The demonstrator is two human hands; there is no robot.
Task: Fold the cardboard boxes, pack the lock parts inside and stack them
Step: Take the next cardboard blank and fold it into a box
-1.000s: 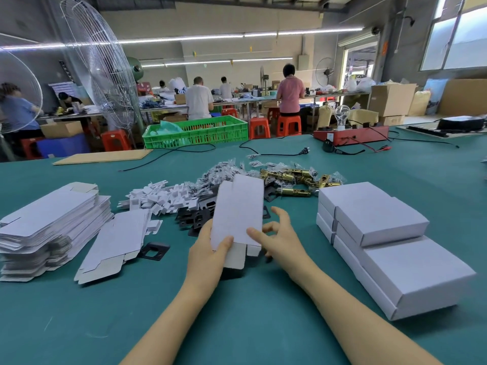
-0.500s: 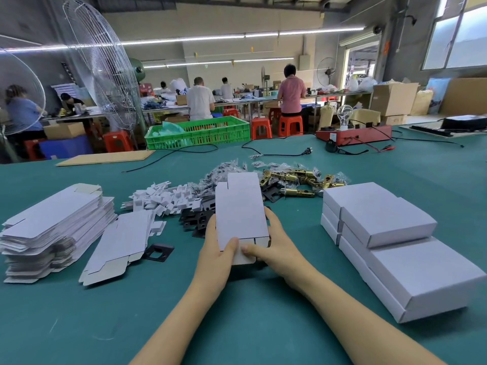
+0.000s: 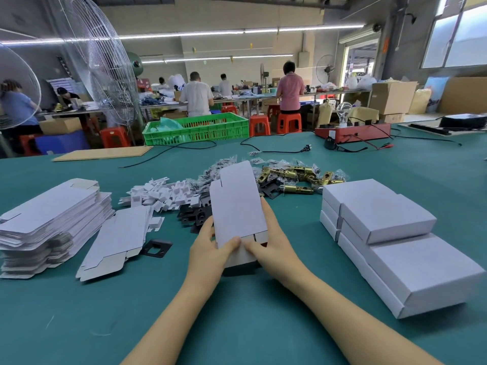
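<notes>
While both thumbs pressed its near flap, the left hand [image 3: 210,248] and right hand [image 3: 271,246] clamped the flat box blank [image 3: 237,206] upright, likely to fold it; finished boxes [image 3: 395,233] lay right of it, lock parts [image 3: 295,177] just beyond

The right hand [image 3: 268,241] has closed onto the box blank [image 3: 237,206], thumbs now meeting.
</notes>
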